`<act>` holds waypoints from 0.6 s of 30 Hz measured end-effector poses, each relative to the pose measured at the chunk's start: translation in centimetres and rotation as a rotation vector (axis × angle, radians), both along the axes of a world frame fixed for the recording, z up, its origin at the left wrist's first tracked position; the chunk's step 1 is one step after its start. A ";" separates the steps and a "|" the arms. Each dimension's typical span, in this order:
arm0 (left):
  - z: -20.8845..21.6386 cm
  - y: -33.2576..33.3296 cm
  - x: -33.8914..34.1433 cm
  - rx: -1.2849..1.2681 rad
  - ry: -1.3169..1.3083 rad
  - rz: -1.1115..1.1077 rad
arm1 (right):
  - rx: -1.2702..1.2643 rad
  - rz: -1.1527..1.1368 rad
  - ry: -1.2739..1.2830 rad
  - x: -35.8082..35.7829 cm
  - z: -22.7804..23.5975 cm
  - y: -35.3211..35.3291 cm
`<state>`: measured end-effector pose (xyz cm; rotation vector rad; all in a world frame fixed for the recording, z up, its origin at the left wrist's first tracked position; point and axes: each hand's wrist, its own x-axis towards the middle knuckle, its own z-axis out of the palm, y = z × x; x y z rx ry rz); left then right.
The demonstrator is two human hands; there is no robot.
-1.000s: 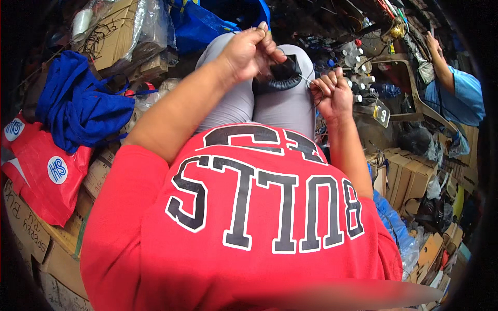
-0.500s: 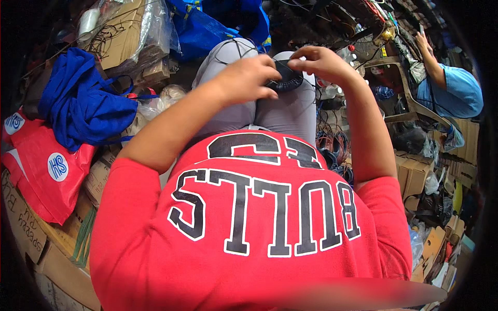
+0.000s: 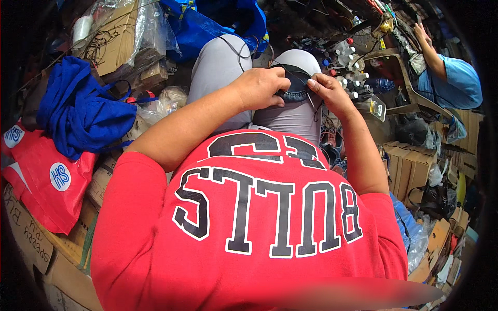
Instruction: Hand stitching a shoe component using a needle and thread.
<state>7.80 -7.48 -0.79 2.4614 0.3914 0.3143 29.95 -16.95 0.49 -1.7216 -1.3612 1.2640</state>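
Note:
A black shoe piece [image 3: 296, 83] with a puckered, gathered rim lies on my right thigh, by the knee. My left hand [image 3: 263, 85] is closed at its left side, fingers curled around its edge. On the other side my right hand [image 3: 331, 91] pinches with thumb and forefinger at the rim; a thin pale strand or needle shows just below the fingertips, too fine to name surely. Dark cord [image 3: 239, 51] loops over my left knee and up past the shoe piece. The undersides of both hands' grips are hidden.
A blue bag [image 3: 218, 26] lies beyond my knees. Left are a dark blue cloth bag [image 3: 78, 109], a red bag [image 3: 52, 181] and cardboard boxes [image 3: 31, 233]. Several small bottles [image 3: 353, 67] and a chair frame [image 3: 397, 72] stand right, near another person's blue sleeve [image 3: 456, 83].
My hands were raised apart over the shoe piece, fingers loose. Both have come down and closed at its sides, and my knees have spread apart.

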 end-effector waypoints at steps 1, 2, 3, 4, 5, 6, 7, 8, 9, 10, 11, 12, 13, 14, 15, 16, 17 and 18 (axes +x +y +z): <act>0.0 -0.2 0.1 0.001 0.005 0.000 | -0.028 -0.039 0.019 -0.1 0.0 0.1; 0.0 -0.4 0.2 0.005 -0.018 0.007 | -0.026 -0.039 0.023 -0.2 0.0 0.2; 0.0 -0.5 0.4 0.010 -0.042 0.014 | -0.011 -0.026 -0.064 -0.2 0.0 0.3; 0.0 -0.5 0.5 0.011 -0.039 0.012 | 0.004 -0.013 -0.151 -0.3 0.1 0.4; 0.1 -0.5 0.7 0.033 -0.047 0.000 | 0.006 -0.015 -0.148 -0.4 0.1 0.6; 0.1 -0.6 0.9 0.052 -0.055 -0.014 | 0.004 -0.036 -0.130 -0.5 0.1 0.8; 0.1 -0.3 0.8 0.056 -0.055 -0.014 | 0.003 -0.058 -0.112 -0.8 0.1 0.9; 0.2 0.1 0.6 0.055 -0.053 -0.019 | 0.002 -0.063 -0.111 -1.1 0.0 0.9; 0.2 0.7 0.1 0.013 -0.128 -0.005 | 0.041 -0.140 -0.041 -1.7 0.0 1.0; 0.3 1.2 0.0 -0.030 -0.204 0.008 | 0.080 -0.219 0.028 -2.3 0.0 1.1; 0.4 1.9 0.4 -0.155 -0.240 0.072 | 0.201 -0.232 0.074 -2.8 0.4 0.9; -0.2 3.0 0.6 -0.199 -0.297 0.086 | 0.202 -0.225 0.080 -3.1 0.9 0.8; -0.3 3.7 1.1 -0.246 -0.320 0.110 | 0.246 -0.252 0.047 -3.2 1.4 0.7; -0.4 4.1 1.7 -0.293 -0.344 0.132 | 0.289 -0.278 0.013 -3.1 1.7 0.6; -0.3 4.2 2.4 -0.567 -0.304 0.107 | 0.183 -0.223 -0.018 -2.7 2.1 0.4; -0.3 4.5 2.9 -0.565 -0.301 0.105 | 0.184 -0.225 -0.015 -2.7 2.3 0.4; -0.2 4.8 3.3 -0.493 -0.196 0.027 | 0.024 -0.176 0.040 -2.8 2.6 0.3; -0.1 5.0 3.8 -0.421 -0.091 -0.057 | -0.135 -0.130 0.094 -3.0 3.2 0.3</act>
